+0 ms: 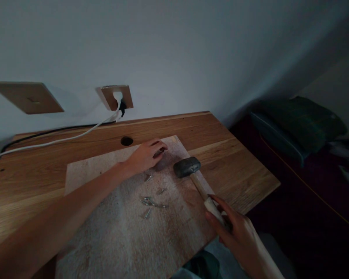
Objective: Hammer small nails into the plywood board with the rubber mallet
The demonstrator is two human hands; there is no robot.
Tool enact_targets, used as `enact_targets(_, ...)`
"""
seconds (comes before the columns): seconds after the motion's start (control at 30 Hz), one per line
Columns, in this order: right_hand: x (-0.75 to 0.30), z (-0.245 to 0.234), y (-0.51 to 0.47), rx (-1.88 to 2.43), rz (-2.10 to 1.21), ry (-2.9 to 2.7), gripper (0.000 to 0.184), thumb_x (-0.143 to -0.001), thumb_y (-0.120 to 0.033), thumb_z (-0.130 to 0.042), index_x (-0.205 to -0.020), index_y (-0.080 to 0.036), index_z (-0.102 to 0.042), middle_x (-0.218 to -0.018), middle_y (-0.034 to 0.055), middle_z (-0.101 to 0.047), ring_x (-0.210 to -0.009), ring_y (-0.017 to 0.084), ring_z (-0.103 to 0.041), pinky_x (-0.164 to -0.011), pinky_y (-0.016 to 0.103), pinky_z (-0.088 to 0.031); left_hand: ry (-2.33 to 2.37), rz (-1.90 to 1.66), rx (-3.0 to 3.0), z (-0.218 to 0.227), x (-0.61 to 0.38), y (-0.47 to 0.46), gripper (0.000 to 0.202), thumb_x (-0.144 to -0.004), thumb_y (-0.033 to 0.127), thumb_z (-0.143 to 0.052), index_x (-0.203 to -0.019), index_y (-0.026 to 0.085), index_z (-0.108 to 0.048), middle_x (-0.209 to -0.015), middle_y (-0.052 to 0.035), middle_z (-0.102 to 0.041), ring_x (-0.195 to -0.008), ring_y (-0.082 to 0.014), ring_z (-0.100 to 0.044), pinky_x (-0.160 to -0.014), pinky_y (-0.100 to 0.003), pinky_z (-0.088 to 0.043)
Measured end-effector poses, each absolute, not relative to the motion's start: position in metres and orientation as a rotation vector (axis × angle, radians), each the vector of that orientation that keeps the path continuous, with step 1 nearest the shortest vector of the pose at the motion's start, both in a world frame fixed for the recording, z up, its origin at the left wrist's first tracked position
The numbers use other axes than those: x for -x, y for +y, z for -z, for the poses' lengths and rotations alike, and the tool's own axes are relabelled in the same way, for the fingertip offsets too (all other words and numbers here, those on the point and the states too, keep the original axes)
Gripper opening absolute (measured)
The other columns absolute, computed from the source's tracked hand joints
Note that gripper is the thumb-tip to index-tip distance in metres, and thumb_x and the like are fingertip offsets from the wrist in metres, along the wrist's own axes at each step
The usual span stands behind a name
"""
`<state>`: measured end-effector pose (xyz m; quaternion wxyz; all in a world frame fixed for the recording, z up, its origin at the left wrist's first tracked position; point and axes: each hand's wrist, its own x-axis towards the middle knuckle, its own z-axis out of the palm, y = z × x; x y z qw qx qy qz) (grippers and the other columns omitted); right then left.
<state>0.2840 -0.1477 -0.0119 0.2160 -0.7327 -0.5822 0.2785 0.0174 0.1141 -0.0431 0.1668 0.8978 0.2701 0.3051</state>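
My right hand (231, 224) is wrapped round the light handle of a mallet (187, 167). The mallet's dark, blocky head hovers over or rests on the right side of a pale wooden board (90, 228); which of these I cannot tell. Near the board's far edge, my left hand (148, 155) has its thumb and fingers pinched together. A tiny light bit shows at those fingertips, too small to name. Between my hands and nearer to me, several thin silvery nails (148, 201) lie loose on the board, some crossing one another.
Under the board is a wooden desk (235, 174) with a round cable hole (126, 141). A white cable (75, 136) and a black cable run along the wall to a socket (118, 97). A switch plate (27, 97) is farther left. Dark cushions (299, 124) lie beyond the desk's right side.
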Motion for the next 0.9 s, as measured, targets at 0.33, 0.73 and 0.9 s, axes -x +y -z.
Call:
enact_targets(0.33, -0.284, 0.011, -0.147, 1.960, -0.694, -1.651, 0.041, -0.103, -0.051, -0.061, -0.130, -0.022, -0.072, -0.106, 0.0083, -0.084, -0.092, 0.025, -0.083, -0.079, 0.030, -0.065, 0.791, -0.817, -2.408, 0.035, -0.035, 0.123, 0.020, -0.091, 0.009, -0.063, -0.107, 0.020, -0.069, -0.108, -0.0039, -0.071, -0.085, -0.0150, -0.070, -0.084, -0.033, -0.060)
enact_targets(0.73, -0.280, 0.005, -0.147, 2.007, -0.621, -1.658, 0.048, -0.103, -0.054, -0.058, -0.127, -0.017, -0.075, -0.085, 0.0077, -0.083, -0.060, 0.022, -0.078, -0.054, 0.028, -0.061, 0.751, -0.857, -2.477, 0.039, -0.036, 0.127, 0.016, -0.095, 0.011, -0.064, -0.105, 0.022, -0.071, -0.107, -0.0035, -0.071, -0.096, -0.0187, -0.069, -0.089, -0.035, -0.058)
enact_targets(0.9, -0.279, 0.002, -0.147, 2.043, -0.635, -1.680, 0.049, -0.104, -0.055, -0.058, -0.130, -0.016, -0.075, -0.073, 0.0045, -0.080, -0.049, 0.019, -0.073, -0.049, 0.027, -0.058, 0.704, -0.884, -2.492, 0.041, -0.036, 0.125, 0.015, -0.097, 0.012, -0.062, -0.104, 0.021, -0.070, -0.107, -0.0039, -0.069, -0.097, -0.0186, -0.068, -0.089, -0.035, -0.058)
